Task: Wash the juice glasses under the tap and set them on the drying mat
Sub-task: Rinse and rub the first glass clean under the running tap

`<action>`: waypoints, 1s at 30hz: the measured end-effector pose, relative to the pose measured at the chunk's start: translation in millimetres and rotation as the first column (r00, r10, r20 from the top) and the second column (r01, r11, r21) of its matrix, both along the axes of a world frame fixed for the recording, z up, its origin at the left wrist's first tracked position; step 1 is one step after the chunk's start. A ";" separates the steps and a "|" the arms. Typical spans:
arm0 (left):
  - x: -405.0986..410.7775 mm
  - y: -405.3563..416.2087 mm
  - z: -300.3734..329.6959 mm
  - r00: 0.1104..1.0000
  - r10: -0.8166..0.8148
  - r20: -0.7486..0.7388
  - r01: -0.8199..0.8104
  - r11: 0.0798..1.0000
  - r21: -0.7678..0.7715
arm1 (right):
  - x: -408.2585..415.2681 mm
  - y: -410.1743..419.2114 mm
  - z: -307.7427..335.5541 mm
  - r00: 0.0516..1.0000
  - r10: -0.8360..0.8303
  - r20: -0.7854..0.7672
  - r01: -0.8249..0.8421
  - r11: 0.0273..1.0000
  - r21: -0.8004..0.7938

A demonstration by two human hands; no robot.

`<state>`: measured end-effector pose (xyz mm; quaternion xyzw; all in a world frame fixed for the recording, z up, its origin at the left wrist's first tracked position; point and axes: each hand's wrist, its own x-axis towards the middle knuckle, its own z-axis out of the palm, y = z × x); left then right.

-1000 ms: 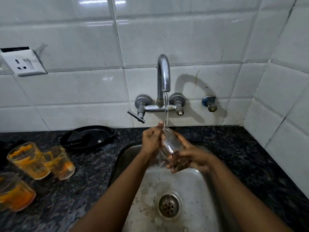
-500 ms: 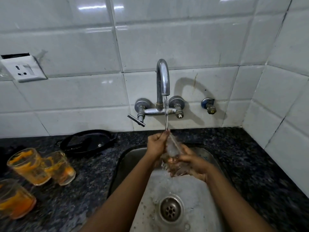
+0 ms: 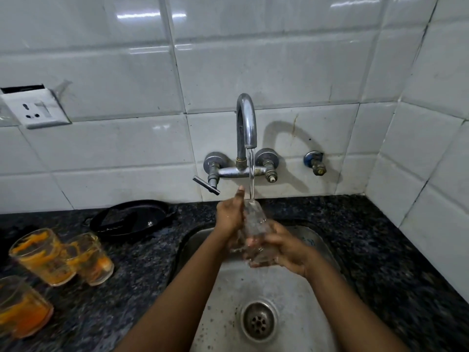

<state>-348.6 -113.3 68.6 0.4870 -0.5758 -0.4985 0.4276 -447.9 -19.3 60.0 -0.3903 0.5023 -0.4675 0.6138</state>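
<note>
drain point(image 3: 258, 321): nearest, in the floor of the sink point(image 3: 299, 295), steel, wet
dirty glass, near left point(image 3: 24, 309): on tabletop point(image 3: 132, 270), orange pulp inside, partly cut by the frame edge
dirty glasses, left pair point(image 3: 61, 257): two more on tabletop, touching or just beside each other, pulp-streaked, unwashed
right hand point(image 3: 286, 250): fingers curled round the lower part of the glass, gripping it from the right
glass in wash point(image 3: 255, 231): clear, held over the sink between both hands, tilted, upper end under the stream; which end is the rim, cannot tell
left hand point(image 3: 232, 214): wrapped on the upper left of the same glass, thumb sticking up
handling: judged light, rigid, fragile; wet so slippery; steel basin below would chip it if dropped
grip advice: take it round the body with a full wrap, not by the thin rim; other hand steadies
water stream point(image 3: 251, 174): running, lands on top of the glass
tap point(image 3: 246, 128): wall-mounted, curved spout, lever at left
black pan point(image 3: 132, 219): far left on tabletop by the wall
drying mat: not in view
progress: judged one glass mid-rinse, three to go
</note>
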 end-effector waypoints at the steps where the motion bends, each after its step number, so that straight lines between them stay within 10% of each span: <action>1: 1.9 1.6 0.4 0.995 -0.006 -0.098 0.011 0.998 0.054 | -1.3 2.3 1.4 0.990 0.029 0.136 -0.035 0.999 0.042; 5: -1.1 -2.3 12.2 0.996 -0.092 0.010 0.093 0.991 -0.093 | 10.9 -2.9 6.0 0.913 -0.099 -0.396 0.090 0.995 -0.040; 8: -7.0 -5.0 15.7 0.936 -0.081 0.342 0.152 0.971 -0.185 | 24.8 -9.4 5.7 0.318 -0.244 -0.916 0.122 0.969 -0.216; 9: -6.9 -5.6 15.0 0.930 -0.063 0.362 0.142 0.970 -0.197 | 24.0 -9.2 2.9 0.322 -0.244 -0.915 0.098 0.970 -0.224; 12: -2.6 -1.4 15.8 0.979 -0.190 0.078 0.199 0.971 -0.133 | 11.4 -1.3 9.4 0.949 -0.117 -0.292 0.106 0.993 -0.053; 14: 0.6 2.1 15.4 0.975 -0.215 -0.055 0.210 0.974 -0.089 | 4.2 1.7 8.4 0.998 -0.063 0.030 0.062 0.997 0.039; 17: 2.4 3.9 13.4 0.971 -0.239 -0.019 0.238 0.970 -0.054 | 7.1 -3.1 6.2 0.987 -0.135 -0.084 0.142 0.986 0.082; 19: -2.8 4.0 15.1 0.955 -0.271 0.118 0.278 0.960 -0.042 | 17.4 -3.7 10.8 0.784 -0.183 -0.593 0.217 0.976 -0.014; 20: -7.5 5.1 16.7 0.944 -0.255 0.209 0.272 0.961 -0.057 | 22.5 -3.6 11.2 0.475 -0.174 -0.863 0.201 0.976 -0.086; 22: -14.5 4.5 17.5 0.939 -0.182 0.292 0.222 0.969 -0.108 | 22.1 -3.7 5.2 0.098 -0.243 -0.965 0.129 0.965 -0.229; 24: -14.5 3.4 16.9 0.956 -0.141 0.256 0.183 0.972 -0.149 | 12.1 -4.8 5.5 0.345 -0.248 -0.905 0.060 0.968 -0.243; 27: -3.0 4.7 15.1 0.972 -0.225 -0.062 0.223 0.974 -0.030 | -7.5 1.1 12.3 0.957 -0.102 -0.271 0.080 0.993 -0.091; 30: 4.2 6.6 16.1 0.950 -0.264 -0.165 0.261 0.964 -0.039 | -8.8 3.8 13.7 0.995 -0.041 0.087 0.038 0.999 0.035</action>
